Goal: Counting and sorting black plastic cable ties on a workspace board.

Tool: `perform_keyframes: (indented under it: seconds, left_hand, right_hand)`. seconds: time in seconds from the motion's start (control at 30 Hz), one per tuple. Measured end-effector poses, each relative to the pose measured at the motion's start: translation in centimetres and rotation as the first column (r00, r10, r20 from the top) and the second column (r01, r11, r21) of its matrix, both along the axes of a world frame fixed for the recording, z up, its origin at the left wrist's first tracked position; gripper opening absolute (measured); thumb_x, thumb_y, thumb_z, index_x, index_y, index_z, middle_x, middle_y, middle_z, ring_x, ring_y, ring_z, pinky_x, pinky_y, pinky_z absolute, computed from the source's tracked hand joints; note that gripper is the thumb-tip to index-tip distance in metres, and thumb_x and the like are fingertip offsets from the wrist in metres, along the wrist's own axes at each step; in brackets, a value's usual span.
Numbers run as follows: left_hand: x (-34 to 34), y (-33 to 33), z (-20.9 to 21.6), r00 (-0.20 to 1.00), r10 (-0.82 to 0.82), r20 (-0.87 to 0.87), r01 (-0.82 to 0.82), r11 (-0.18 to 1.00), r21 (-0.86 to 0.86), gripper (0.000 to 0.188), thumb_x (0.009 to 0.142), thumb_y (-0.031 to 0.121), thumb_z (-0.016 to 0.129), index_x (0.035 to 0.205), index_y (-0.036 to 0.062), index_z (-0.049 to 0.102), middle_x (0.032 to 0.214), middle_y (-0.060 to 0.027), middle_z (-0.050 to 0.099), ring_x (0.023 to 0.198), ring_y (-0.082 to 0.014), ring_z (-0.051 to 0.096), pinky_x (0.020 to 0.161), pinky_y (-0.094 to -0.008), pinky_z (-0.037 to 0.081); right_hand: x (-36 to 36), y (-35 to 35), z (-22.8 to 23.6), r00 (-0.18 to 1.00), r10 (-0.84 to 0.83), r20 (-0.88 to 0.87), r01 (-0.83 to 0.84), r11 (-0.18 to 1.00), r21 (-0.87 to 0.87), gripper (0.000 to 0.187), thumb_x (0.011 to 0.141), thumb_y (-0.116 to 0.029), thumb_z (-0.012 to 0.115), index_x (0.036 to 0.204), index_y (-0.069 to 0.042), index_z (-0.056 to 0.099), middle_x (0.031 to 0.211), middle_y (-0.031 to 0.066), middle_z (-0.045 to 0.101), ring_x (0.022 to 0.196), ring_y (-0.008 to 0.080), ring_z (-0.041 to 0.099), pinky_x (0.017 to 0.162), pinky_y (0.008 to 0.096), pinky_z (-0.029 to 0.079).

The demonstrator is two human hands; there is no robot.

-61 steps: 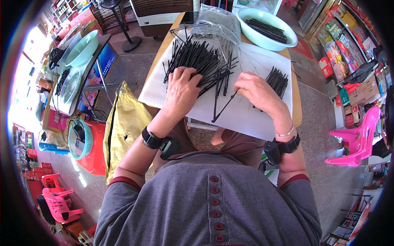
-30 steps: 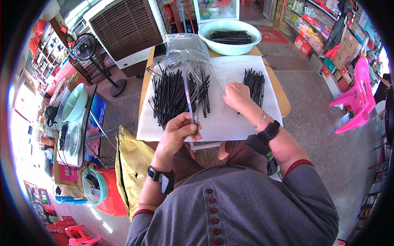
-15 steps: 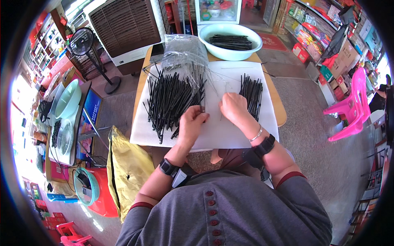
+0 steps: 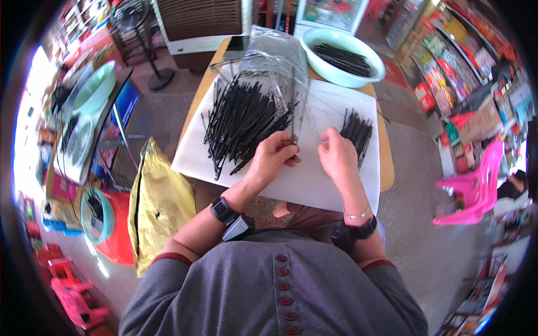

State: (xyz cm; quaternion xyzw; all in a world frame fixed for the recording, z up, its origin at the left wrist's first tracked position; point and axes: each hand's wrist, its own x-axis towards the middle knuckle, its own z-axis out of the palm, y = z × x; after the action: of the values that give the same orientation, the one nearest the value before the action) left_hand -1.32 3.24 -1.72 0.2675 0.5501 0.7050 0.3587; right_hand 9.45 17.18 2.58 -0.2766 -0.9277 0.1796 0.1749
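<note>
Your left hand [image 4: 273,157] has come off the heap of black sticks [image 4: 241,120] where it rested two seconds ago, and your two hands are now near each other, though apart, above the white sheet [image 4: 302,187]. Your left fingers seem to be pinching one black stick [image 4: 293,131], standing roughly upright beside the heap's right side; it is blurred. Your right hand [image 4: 340,157] is curled closed, and whether it grips a thin wire I cannot tell. The bent stick it held then no longer shows there. So the work looks to have passed from picking at the heap to handling a single piece between your hands.

The heap fills the left part of the tabletop [image 4: 385,162], a smaller bundle [image 4: 357,134] lies near its right edge, the basin [image 4: 330,77] of sticks sits at the far right corner, and the clear bag [image 4: 274,45] lies toward the far edge.
</note>
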Motion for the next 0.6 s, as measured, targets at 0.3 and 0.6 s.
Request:
perform_keyframes:
  seconds: [0.3, 0.6]
  left_hand:
    - [-0.4, -0.7, -0.3, 0.997, -0.043, -0.065, 0.045, 0.998, 0.035, 0.021, 0.092, 0.007, 0.057, 0.111, -0.0006, 0.054, 0.091, -0.0028, 0.059, 0.078, -0.0099, 0.061, 0.069, -0.0237, 0.051]
    - [-0.1, -0.7, 0.1, 0.995, -0.074, -0.070, 0.076, 0.997, 0.027, 0.017, 0.092, 0.006, 0.056, 0.108, 0.0001, 0.055, 0.087, -0.0017, 0.060, 0.077, -0.0086, 0.060, 0.070, -0.0231, 0.049]
  right_hand:
    - [4.1, 1.9, 0.3, 0.916, -0.060, -0.397, -0.363, 0.300, -0.882, 0.014, 0.087, -0.002, 0.054, 0.098, 0.002, 0.061, 0.080, 0.0070, 0.064, 0.061, 0.0104, 0.057, 0.055, 0.0246, 0.050]
    - [5.4, 1.0, 3.4, 0.673, -0.223, -0.706, -0.510, 0.551, -0.661, 0.013, 0.090, -0.006, 0.056, 0.098, 0.003, 0.062, 0.073, 0.0059, 0.059, 0.055, 0.0087, 0.051, 0.049, 0.0217, 0.044]
